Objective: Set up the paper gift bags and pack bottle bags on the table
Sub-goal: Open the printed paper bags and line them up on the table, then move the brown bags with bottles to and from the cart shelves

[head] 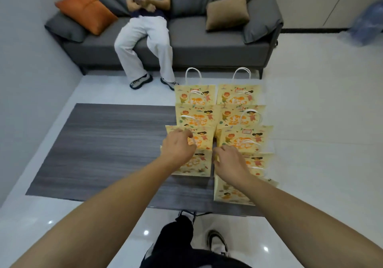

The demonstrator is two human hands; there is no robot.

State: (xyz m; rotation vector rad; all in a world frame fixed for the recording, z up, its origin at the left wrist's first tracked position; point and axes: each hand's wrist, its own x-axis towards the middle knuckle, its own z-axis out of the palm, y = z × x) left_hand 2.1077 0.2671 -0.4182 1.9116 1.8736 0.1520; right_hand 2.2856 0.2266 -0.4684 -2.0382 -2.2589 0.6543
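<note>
Several yellow paper gift bags with cartoon prints and white cord handles stand in two rows on the right half of the dark wooden table (pixel 103 143). My left hand (pixel 179 146) reaches over the nearest left-row bag (pixel 196 164), fingers curled at the top edge of the bag behind it (pixel 204 136). My right hand (pixel 229 162) hovers beside it, fingers bent at the top of a right-row bag (pixel 257 163). The closest right bag (pixel 230 193) stands at the table's near edge. Whether either hand grips a bag is unclear.
A person (pixel 145 31) sits on the grey sofa (pixel 207 40) beyond the table, holding a phone. Orange (pixel 85 11) and tan (pixel 227 12) cushions lie on the sofa. White tiled floor surrounds the table. My legs and shoe (pixel 217 243) show below.
</note>
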